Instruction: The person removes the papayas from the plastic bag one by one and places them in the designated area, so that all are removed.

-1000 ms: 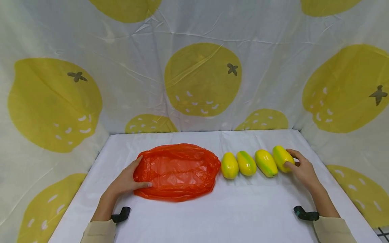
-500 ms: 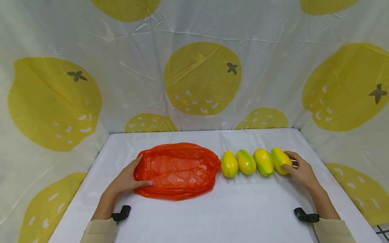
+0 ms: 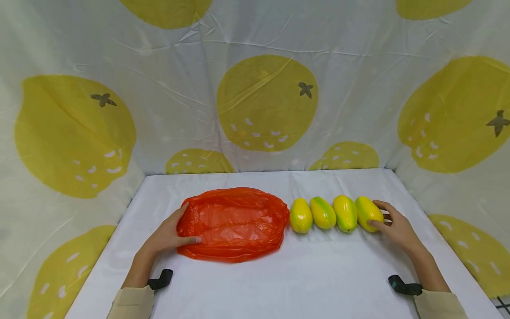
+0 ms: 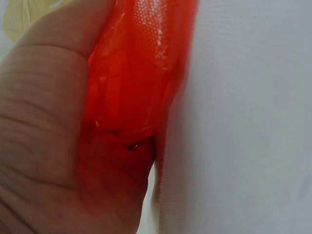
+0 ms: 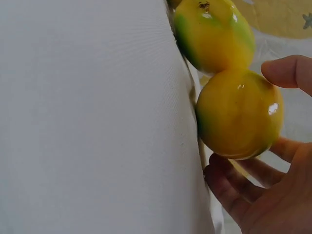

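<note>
A red plastic bag lies with its wide mouth spread open on the white table. My left hand holds the bag's left end, the thumb laid over the film; the other fingers are partly hidden. To the right of the bag stands a row of several glossy yellow-green papayas. My right hand curls round the rightmost papaya, thumb on its near side and fingers on the far side. In the right wrist view that papaya touches its neighbour and rests on the cloth.
The leftmost papaya sits close by the bag's right end, with another papaya beside it. White cloth printed with lemons hangs behind and along both sides. A dark band with a camera circles each wrist.
The rightmost papaya has shifted slightly left and toward me under my right hand. Its neighbour has turned more upright in the row. My left hand and the bag have hardly moved.
</note>
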`<state>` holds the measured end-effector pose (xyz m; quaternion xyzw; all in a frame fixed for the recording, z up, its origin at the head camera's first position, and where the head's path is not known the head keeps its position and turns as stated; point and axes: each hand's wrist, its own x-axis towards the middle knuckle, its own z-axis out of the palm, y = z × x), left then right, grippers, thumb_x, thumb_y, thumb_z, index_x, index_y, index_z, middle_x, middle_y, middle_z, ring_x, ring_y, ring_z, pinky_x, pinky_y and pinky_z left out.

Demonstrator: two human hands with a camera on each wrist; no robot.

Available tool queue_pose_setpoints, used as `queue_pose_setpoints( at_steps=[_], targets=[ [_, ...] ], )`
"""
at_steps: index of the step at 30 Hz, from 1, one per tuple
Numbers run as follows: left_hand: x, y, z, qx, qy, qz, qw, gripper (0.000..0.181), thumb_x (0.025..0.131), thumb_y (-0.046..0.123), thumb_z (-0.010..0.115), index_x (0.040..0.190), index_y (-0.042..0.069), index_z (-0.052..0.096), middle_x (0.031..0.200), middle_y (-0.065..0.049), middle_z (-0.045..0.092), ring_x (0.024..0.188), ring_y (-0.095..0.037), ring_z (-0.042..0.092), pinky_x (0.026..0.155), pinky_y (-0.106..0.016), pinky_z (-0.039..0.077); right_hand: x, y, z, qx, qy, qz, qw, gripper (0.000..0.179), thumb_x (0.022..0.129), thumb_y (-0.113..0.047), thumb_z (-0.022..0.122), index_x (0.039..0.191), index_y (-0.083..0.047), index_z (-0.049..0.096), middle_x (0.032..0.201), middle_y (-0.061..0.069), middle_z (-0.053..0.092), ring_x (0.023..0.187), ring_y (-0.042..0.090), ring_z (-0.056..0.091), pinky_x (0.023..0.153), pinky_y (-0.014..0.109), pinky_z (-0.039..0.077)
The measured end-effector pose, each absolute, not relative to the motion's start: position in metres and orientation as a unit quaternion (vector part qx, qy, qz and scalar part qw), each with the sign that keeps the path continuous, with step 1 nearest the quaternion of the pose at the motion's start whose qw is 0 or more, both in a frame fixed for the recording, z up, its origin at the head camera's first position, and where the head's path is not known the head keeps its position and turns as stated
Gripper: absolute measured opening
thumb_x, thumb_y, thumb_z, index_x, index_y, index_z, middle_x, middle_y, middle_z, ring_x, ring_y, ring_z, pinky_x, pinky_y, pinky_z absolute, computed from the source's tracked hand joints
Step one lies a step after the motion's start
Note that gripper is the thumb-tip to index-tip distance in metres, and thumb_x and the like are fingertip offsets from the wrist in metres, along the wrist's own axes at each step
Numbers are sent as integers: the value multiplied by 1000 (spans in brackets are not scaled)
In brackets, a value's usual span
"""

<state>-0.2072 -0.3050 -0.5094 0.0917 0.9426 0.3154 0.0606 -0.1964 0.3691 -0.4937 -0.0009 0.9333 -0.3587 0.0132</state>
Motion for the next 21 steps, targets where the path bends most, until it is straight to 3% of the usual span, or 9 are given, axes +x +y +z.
queue_pose_setpoints(
  at_steps=[13,16,21],
  targets=[
    [-201,-303,-513,89,938,329,59,123,76,61,83,167,17,13,166,-21,30,147,-46,36,108,-69,45,-191,372,-500,4,931,-364,17,85,100,-47,63,162,-4,23,159,30,32,129,53,46,100,69,47],
    [-202,-307,-510,87,933,343,62,117,81,60,79,167,24,9,169,-19,25,150,-47,31,109,-70,43,-193,371,-502,9,930,-366,21,85,101,-48,61,162,-5,22,159,30,32,130,53,45,100,70,46],
    [-208,-312,-503,106,916,383,50,93,98,48,66,167,32,6,172,-15,19,152,-48,25,110,-71,41,-198,371,-500,5,926,-378,17,82,103,-50,56,162,-6,21,159,31,32,131,55,43,102,73,43]
  ],
)
